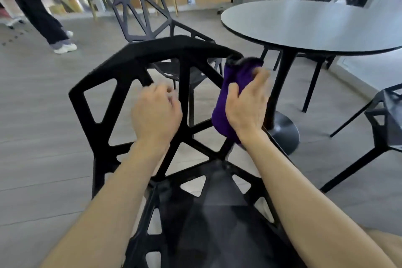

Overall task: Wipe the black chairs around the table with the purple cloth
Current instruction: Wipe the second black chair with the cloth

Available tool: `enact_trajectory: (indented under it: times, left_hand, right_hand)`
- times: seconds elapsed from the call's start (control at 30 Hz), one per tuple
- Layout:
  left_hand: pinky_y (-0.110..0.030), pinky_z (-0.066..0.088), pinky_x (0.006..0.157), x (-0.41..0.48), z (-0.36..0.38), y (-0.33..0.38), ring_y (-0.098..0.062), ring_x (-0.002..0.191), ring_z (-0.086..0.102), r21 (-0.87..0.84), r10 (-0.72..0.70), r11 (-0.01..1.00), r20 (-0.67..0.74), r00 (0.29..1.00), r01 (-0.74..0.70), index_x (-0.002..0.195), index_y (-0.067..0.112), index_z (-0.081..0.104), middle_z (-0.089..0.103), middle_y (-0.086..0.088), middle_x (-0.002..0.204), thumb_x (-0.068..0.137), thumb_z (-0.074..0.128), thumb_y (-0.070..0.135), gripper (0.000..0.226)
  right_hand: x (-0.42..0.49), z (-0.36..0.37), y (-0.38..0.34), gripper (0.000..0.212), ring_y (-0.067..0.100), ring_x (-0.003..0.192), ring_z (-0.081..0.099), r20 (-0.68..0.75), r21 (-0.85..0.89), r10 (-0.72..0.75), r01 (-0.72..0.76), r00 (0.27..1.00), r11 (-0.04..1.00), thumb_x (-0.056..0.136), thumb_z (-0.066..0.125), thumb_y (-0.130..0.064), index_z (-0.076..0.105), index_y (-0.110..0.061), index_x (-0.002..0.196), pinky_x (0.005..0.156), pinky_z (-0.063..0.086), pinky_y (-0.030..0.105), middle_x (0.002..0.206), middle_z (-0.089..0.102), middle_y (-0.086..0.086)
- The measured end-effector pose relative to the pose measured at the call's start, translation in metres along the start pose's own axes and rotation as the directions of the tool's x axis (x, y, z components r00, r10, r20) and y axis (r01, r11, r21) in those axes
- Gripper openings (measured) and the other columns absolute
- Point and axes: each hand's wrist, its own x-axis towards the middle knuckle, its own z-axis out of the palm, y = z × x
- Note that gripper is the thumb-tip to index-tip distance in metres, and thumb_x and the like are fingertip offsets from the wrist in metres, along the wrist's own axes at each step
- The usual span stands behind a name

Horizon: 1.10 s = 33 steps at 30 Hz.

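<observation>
The nearest black chair point(174, 48) stands below both forearms. The right hand point(248, 104) curls its fingers round the purple cloth point(230, 89), against the backrest's right edge. The left hand point(156, 113) has curled fingers (grip unclear, blurred).

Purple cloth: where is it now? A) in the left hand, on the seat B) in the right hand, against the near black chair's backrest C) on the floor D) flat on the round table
B: the right hand grips the purple cloth against the right edge of the near black chair, at its backrest.
</observation>
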Motion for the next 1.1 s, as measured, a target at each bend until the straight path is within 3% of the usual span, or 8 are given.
enact_trajectory:
  times: [0.1, 0.2, 0.37, 0.57, 0.7, 0.83, 1.0, 1.1]
  left_hand:
    - [-0.05, 0.037, 0.122, 0.051, -0.006, 0.021, -0.037, 0.146, 0.044, 0.025, 0.177, 0.984, -0.023, 0.984, -0.176, 0.156, 0.004, 0.046, 0.05, -0.017, 0.154, 0.089, 0.053, 0.018, 0.069]
    - [-0.047, 0.009, 0.134, 0.088, 0.003, 0.032, -0.032, 0.164, 0.015, 0.064, 0.244, 0.965, 0.149, 0.958, -0.256, 0.168, 0.002, 0.016, 0.022, -0.018, 0.174, 0.092, 0.059, 0.023, 0.09]
    - [-0.046, 0.015, 0.133, 0.099, 0.019, 0.033, -0.032, 0.155, 0.031, 0.196, 0.26, 0.94, 0.115, 0.959, -0.278, 0.165, 0.007, 0.028, 0.037, -0.012, 0.165, 0.084, 0.078, 0.024, 0.096]
    - [-0.043, 0.017, 0.133, 0.095, 0.011, 0.033, -0.029, 0.155, 0.033, 0.136, 0.244, 0.958, 0.077, 0.967, -0.253, 0.164, 0.011, 0.031, 0.041, -0.009, 0.164, 0.086, 0.074, 0.02, 0.09]
    - [-0.045, 0.018, 0.132, 0.096, 0.012, 0.034, -0.031, 0.153, 0.033, 0.175, 0.252, 0.947, 0.116, 0.961, -0.269, 0.162, 0.014, 0.035, 0.041, -0.009, 0.161, 0.083, 0.075, 0.015, 0.089]
    - [-0.052, 0.02, 0.131, 0.088, 0.012, 0.043, -0.038, 0.149, 0.034, 0.285, 0.253, 0.919, 0.106, 0.962, -0.274, 0.163, 0.017, 0.032, 0.04, -0.016, 0.154, 0.08, 0.077, 0.027, 0.095]
    - [-0.056, 0.02, 0.129, 0.088, 0.014, 0.044, -0.042, 0.148, 0.033, 0.379, 0.267, 0.878, 0.12, 0.956, -0.292, 0.162, 0.016, 0.031, 0.039, -0.021, 0.152, 0.086, 0.063, 0.031, 0.084]
    - [-0.057, 0.017, 0.13, 0.09, 0.017, 0.045, -0.041, 0.151, 0.03, 0.366, 0.258, 0.885, 0.13, 0.957, -0.289, 0.165, 0.018, 0.026, 0.037, -0.02, 0.155, 0.081, 0.074, 0.031, 0.098]
  right_hand:
    - [0.04, 0.039, -0.03, 0.044, 0.024, 0.101, 0.059, 0.088, -0.086, -0.398, 0.405, 0.913, 0.91, 0.095, 0.063, -0.014, 0.057, -0.011, 0.138, 0.075, 0.048, 0.03, 0.13, 0.054, 0.013]
    - [0.051, 0.055, -0.01, 0.038, 0.031, 0.102, 0.06, 0.265, -0.146, -0.534, 0.581, 0.803, 0.801, 0.095, 0.068, -0.013, 0.064, -0.014, 0.133, 0.076, 0.059, 0.042, 0.132, 0.054, 0.015]
    - [0.03, 0.018, 0.064, 0.026, 0.032, 0.088, 0.061, 0.282, -0.164, -0.451, 0.506, 0.847, 0.847, 0.094, 0.066, -0.002, 0.068, -0.006, 0.119, 0.07, 0.06, 0.047, 0.126, 0.055, 0.016]
    - [0.038, 0.062, 0.006, 0.024, 0.029, 0.089, 0.06, 0.272, -0.078, -0.55, 0.588, 0.789, 0.805, 0.091, 0.069, -0.006, 0.07, -0.01, 0.115, 0.062, 0.057, 0.041, 0.122, 0.055, 0.014]
    - [0.029, 0.02, 0.058, 0.021, 0.03, 0.084, 0.06, 0.282, -0.168, -0.427, 0.482, 0.859, 0.86, 0.095, 0.064, -0.008, 0.068, -0.01, 0.116, 0.066, 0.058, 0.044, 0.124, 0.053, 0.011]
    - [0.037, 0.002, 0.044, 0.03, 0.033, 0.085, 0.062, 0.27, -0.154, -0.435, 0.485, 0.859, 0.861, 0.093, 0.065, -0.004, 0.069, -0.011, 0.122, 0.066, 0.05, 0.034, 0.125, 0.054, 0.013]
    - [0.095, 0.028, -0.012, 0.029, 0.03, 0.088, 0.061, 0.279, -0.145, -0.6, 0.65, 0.75, 0.746, 0.093, 0.063, -0.008, 0.07, -0.013, 0.121, 0.06, 0.055, 0.04, 0.125, 0.055, 0.014]
    - [0.082, 0.013, 0.039, 0.03, 0.031, 0.088, 0.06, 0.249, -0.161, -0.515, 0.56, 0.82, 0.813, 0.089, 0.065, -0.004, 0.07, -0.012, 0.117, 0.064, 0.056, 0.043, 0.124, 0.054, 0.013]
